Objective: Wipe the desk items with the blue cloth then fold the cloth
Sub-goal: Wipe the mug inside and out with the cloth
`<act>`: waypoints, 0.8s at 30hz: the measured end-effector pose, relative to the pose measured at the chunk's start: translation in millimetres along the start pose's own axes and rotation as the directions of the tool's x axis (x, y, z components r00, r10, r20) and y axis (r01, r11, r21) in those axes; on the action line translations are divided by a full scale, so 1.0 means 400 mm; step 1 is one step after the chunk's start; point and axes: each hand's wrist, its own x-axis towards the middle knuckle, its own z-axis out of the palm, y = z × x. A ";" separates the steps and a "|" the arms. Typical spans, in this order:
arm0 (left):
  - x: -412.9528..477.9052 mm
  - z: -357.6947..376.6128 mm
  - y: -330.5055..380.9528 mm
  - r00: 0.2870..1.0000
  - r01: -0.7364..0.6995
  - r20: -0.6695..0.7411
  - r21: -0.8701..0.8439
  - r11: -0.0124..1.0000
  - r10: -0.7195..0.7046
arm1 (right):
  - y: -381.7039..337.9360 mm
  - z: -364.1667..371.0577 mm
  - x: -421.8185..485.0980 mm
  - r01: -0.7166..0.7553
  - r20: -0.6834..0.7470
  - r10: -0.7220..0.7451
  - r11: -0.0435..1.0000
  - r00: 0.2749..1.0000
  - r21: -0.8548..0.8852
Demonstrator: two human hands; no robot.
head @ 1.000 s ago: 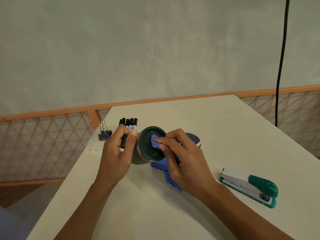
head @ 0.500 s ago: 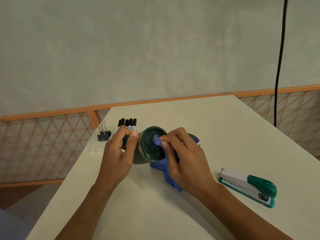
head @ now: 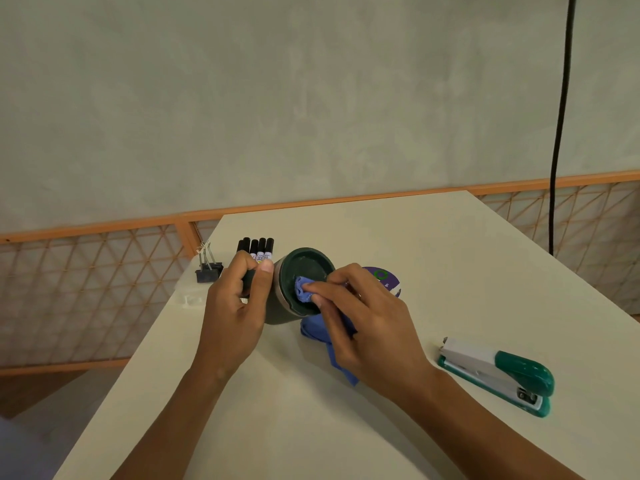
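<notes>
A dark green cup (head: 304,265) is tilted on its side on the cream desk (head: 433,258), its round end facing me. My left hand (head: 239,303) grips the cup's body from the left. My right hand (head: 363,320) pinches the blue cloth (head: 303,291) and presses a bunched part of it onto the cup's round end. The rest of the cloth hangs down under my right palm to the desk. Several black markers (head: 258,245) lie just behind my left hand.
A black binder clip (head: 207,270) sits near the desk's left edge. A green and white stapler (head: 498,374) lies at the right. A purple round tape roll (head: 384,277) shows behind my right hand. A black cable (head: 559,133) hangs at the right.
My right hand has slid the bunched cloth lower across the cup's round end. My left hand keeps the same grip on the cup.
</notes>
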 end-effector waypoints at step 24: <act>-0.008 0.014 0.016 0.999 0.005 -0.049 -0.019 1.000 -0.006 | -0.021 0.010 0.007 -0.146 0.081 0.129 0.954 0.988 0.261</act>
